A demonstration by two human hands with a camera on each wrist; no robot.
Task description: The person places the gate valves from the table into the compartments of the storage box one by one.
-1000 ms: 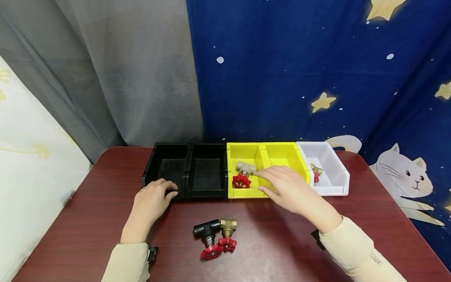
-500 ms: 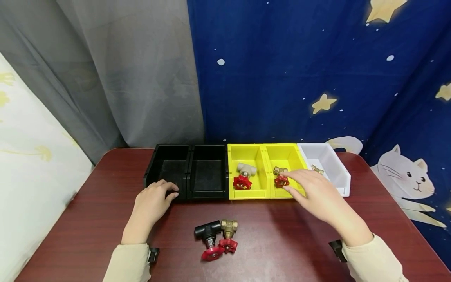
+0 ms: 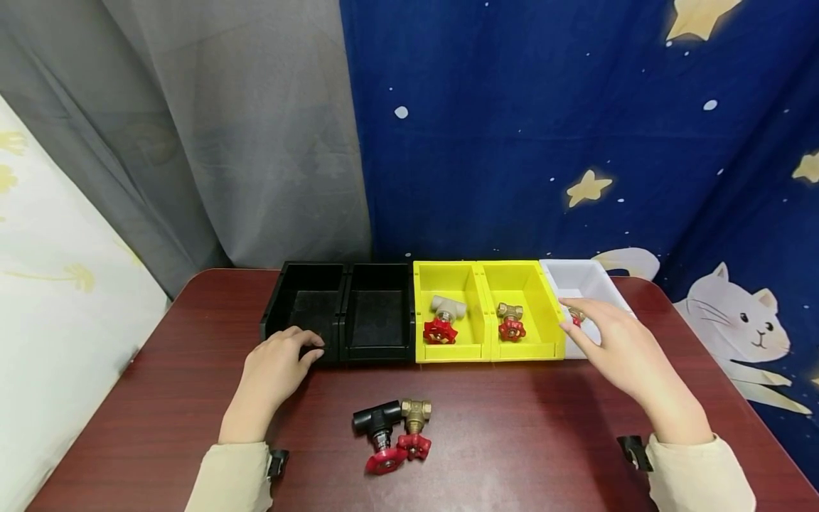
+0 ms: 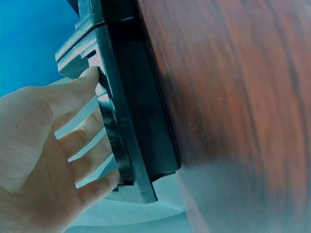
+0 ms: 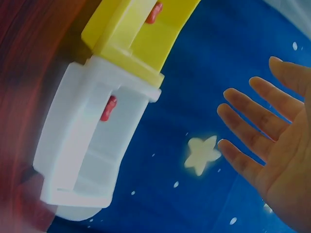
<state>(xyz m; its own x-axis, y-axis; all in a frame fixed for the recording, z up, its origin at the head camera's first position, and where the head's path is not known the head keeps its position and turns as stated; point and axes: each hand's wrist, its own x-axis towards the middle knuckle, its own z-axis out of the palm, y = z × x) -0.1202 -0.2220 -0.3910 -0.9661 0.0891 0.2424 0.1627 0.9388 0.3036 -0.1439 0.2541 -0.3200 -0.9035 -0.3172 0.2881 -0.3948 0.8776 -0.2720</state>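
My left hand point(image 3: 281, 370) rests its relaxed fingers on the front rim of the leftmost black bin point(image 3: 271, 313); the left wrist view shows thumb and fingertips touching that rim. Over the white bin point(image 3: 598, 274) at the right, my right hand point(image 3: 623, 352) hovers with fingers spread and nothing in its grasp. It partly hides a valve point(image 3: 576, 320) in that bin, whose red handwheel point(image 5: 109, 108) shows in the right wrist view. One yellow bin holds a beige-bodied valve point(image 3: 448, 308) with a red wheel. A brass valve point(image 3: 510, 313) lies in the other yellow bin.
On the red-brown table point(image 3: 486, 427), a black-bodied valve point(image 3: 377, 418) and a brass valve point(image 3: 416, 412), both red-wheeled, lie close together in front of the bins. A second black bin point(image 3: 377, 352) stands next to the first. Grey and blue curtains hang behind.
My right hand has moved right, from over the yellow bins to over the white bin, uncovering the brass valve in the right yellow bin. My left hand stays put.
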